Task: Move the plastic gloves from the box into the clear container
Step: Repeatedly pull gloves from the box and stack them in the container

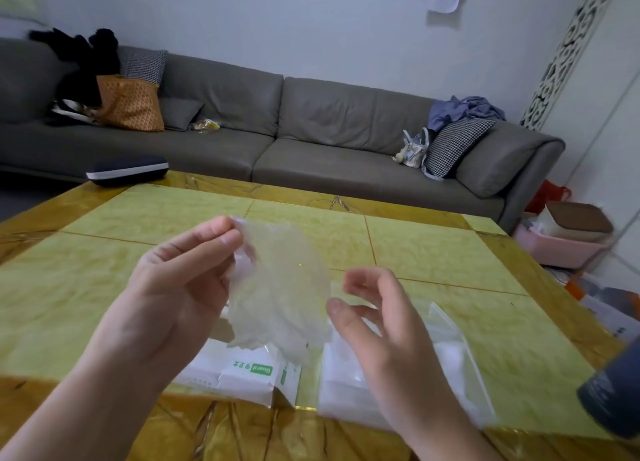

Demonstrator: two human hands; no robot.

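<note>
My left hand (180, 273) pinches the top edge of a thin clear plastic glove (280, 287), which hangs down above the table. Under it lies the white glove box (242, 370) with a green label, near the table's front edge. My right hand (377, 318) hovers just right of the glove with fingers loosely curled, holding nothing. Beneath and behind the right hand sits the clear container (446, 356), with whitish plastic inside it; the hand partly hides it.
The yellow-green tiled table (104, 273) stretches ahead. A dark cylinder (613, 394) stands at its right edge, and a dark case (128, 171) lies at the far left corner. A grey sofa (311, 131) with cushions and bags runs behind.
</note>
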